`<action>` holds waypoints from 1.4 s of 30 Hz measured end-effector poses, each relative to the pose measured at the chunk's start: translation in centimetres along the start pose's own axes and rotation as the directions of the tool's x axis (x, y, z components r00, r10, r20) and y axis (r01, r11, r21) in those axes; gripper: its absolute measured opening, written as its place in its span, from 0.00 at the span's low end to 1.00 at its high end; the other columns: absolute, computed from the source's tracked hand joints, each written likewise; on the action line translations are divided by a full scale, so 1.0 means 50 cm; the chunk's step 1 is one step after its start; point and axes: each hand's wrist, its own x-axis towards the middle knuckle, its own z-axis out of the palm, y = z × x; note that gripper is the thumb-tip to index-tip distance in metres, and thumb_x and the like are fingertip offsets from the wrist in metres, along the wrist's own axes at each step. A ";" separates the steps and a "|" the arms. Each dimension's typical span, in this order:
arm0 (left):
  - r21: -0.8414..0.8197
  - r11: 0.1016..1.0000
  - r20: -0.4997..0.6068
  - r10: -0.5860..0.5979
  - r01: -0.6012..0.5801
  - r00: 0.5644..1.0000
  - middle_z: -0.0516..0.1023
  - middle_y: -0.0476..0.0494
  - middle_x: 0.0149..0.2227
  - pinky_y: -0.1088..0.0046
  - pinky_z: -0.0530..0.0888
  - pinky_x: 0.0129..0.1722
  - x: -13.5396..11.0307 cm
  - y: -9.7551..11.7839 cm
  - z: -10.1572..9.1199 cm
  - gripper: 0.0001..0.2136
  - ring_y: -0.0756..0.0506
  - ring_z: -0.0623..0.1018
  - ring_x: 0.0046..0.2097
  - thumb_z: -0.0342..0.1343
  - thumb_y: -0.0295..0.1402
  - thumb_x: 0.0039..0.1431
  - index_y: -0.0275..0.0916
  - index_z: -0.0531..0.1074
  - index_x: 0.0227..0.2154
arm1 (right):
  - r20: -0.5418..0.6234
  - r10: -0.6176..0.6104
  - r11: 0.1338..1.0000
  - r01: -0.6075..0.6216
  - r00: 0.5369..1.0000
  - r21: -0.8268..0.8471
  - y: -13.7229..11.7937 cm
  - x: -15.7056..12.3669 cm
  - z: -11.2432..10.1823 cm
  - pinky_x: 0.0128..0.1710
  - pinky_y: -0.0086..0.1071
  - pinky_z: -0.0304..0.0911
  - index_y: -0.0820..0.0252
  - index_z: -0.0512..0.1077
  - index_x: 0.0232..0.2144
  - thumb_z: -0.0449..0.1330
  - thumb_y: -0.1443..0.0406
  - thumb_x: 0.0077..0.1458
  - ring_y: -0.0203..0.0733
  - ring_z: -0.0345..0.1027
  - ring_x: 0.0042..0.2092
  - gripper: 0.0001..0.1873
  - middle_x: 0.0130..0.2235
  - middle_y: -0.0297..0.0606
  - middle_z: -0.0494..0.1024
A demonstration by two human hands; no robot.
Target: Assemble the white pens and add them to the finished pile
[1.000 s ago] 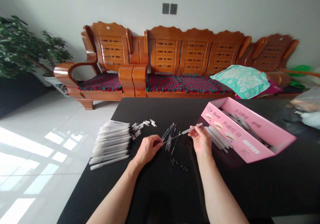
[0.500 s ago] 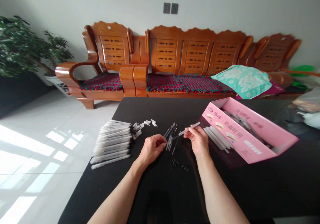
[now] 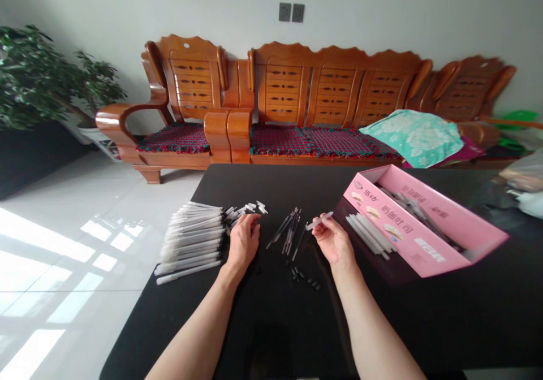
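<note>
My right hand (image 3: 335,238) pinches a translucent pen barrel (image 3: 319,221) between thumb and fingers, its end pointing left. My left hand (image 3: 244,240) is over the near side of a small pile of white and clear pen tips (image 3: 261,207). Its forefinger and thumb are apart, with nothing visible between them; its other fingers are partly hidden. Several dark pen refills (image 3: 292,230) lie between my hands. Closer to me are small black plugs (image 3: 303,276). Left of my left hand, many frosted pens (image 3: 190,241) with black ends lie in a stacked row.
More empty pen barrels (image 3: 370,236) rest beside a pink cardboard box (image 3: 392,224), which holds further grey pieces. All this is on a black table (image 3: 271,335). Beyond its far edge stands a wooden sofa (image 3: 335,91); a plastic bag (image 3: 528,185) lies at the far right.
My left hand has moved left from the refills to the pile of pen tips. The refill it pinched at the barrel's end no longer shows there. My right hand keeps the barrel.
</note>
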 end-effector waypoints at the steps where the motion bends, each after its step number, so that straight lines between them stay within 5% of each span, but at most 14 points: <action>1: 0.016 1.000 0.006 -0.010 0.010 1.000 0.78 0.43 0.39 0.70 0.72 0.42 0.002 -0.004 -0.004 0.10 0.46 0.78 0.38 0.53 0.26 0.58 0.38 0.75 0.41 | 0.031 0.006 1.000 -0.006 0.999 -0.006 0.002 0.000 0.000 0.25 0.26 0.75 0.62 0.78 0.30 0.67 0.72 0.45 0.37 0.77 0.26 0.06 0.28 0.39 0.83; 7: 0.016 0.999 0.309 -0.042 0.039 0.950 0.76 0.50 0.24 0.75 0.66 0.29 0.007 0.012 -0.058 0.09 0.49 0.74 0.27 0.55 0.36 0.59 0.38 0.77 0.29 | 0.022 -0.045 0.998 0.044 0.999 0.038 0.002 0.005 -0.009 0.27 0.25 0.75 0.62 0.78 0.29 0.66 0.72 0.46 0.37 0.78 0.27 0.05 0.28 0.39 0.83; 12: -0.057 0.998 0.620 0.050 -0.019 0.783 0.77 0.50 0.28 0.76 0.65 0.29 0.003 0.016 -0.088 0.09 0.49 0.74 0.30 0.63 0.39 0.50 0.39 0.78 0.32 | 0.025 -0.044 0.999 0.044 0.999 0.029 0.001 0.007 -0.013 0.27 0.25 0.75 0.62 0.78 0.30 0.67 0.72 0.47 0.37 0.78 0.27 0.05 0.28 0.38 0.83; 16: 0.009 0.999 0.723 0.027 -0.048 0.690 0.76 0.52 0.29 0.77 0.63 0.27 -0.008 0.004 -0.085 0.15 0.49 0.73 0.30 0.69 0.36 0.40 0.40 0.77 0.33 | 0.013 -0.044 0.999 0.044 0.999 0.032 0.001 0.004 -0.011 0.26 0.24 0.75 0.62 0.78 0.30 0.66 0.72 0.46 0.36 0.78 0.27 0.06 0.28 0.39 0.83; 23: 0.030 0.991 0.679 0.074 -0.128 0.730 0.75 0.51 0.26 0.76 0.62 0.28 -0.020 0.008 -0.067 0.04 0.49 0.73 0.29 0.62 0.29 0.46 0.39 0.75 0.28 | 0.021 -0.056 0.998 0.056 0.998 0.004 0.001 0.003 -0.010 0.27 0.24 0.75 0.61 0.78 0.30 0.67 0.71 0.46 0.36 0.78 0.27 0.05 0.29 0.37 0.83; 30: -0.046 0.992 0.521 0.127 -0.121 0.844 0.75 0.49 0.28 0.76 0.65 0.30 -0.016 0.021 -0.045 0.04 0.50 0.73 0.29 0.58 0.26 0.49 0.38 0.76 0.28 | 0.044 -0.058 0.998 0.059 0.997 -0.029 0.004 0.000 -0.005 0.26 0.25 0.75 0.61 0.77 0.31 0.67 0.71 0.46 0.36 0.77 0.27 0.06 0.29 0.38 0.83; 35: -0.266 0.960 0.432 0.034 0.091 0.901 0.77 0.48 0.29 0.76 0.68 0.31 -0.015 0.032 -0.028 0.07 0.49 0.75 0.30 0.57 0.29 0.53 0.39 0.77 0.34 | 0.109 -0.025 0.990 0.040 0.994 -0.132 0.010 -0.012 0.015 0.26 0.29 0.76 0.61 0.75 0.32 0.69 0.70 0.45 0.40 0.78 0.27 0.10 0.30 0.40 0.83; 39: -0.522 0.804 0.453 -0.022 0.285 0.891 0.76 0.48 0.29 0.77 0.69 0.28 -0.021 0.036 -0.005 0.07 0.51 0.74 0.28 0.60 0.30 0.52 0.37 0.73 0.35 | 0.136 0.015 0.981 0.012 0.991 -0.195 0.016 -0.022 0.031 0.25 0.30 0.75 0.61 0.73 0.33 0.70 0.68 0.44 0.41 0.78 0.27 0.12 0.30 0.40 0.83; 42: -0.564 0.760 0.476 -0.020 0.323 0.879 0.74 0.49 0.26 0.78 0.68 0.26 -0.025 0.035 0.008 0.07 0.52 0.72 0.26 0.61 0.32 0.53 0.36 0.72 0.33 | 0.148 0.022 0.977 0.010 0.989 -0.215 0.018 -0.026 0.036 0.26 0.30 0.75 0.60 0.72 0.33 0.70 0.68 0.44 0.42 0.78 0.27 0.13 0.31 0.40 0.83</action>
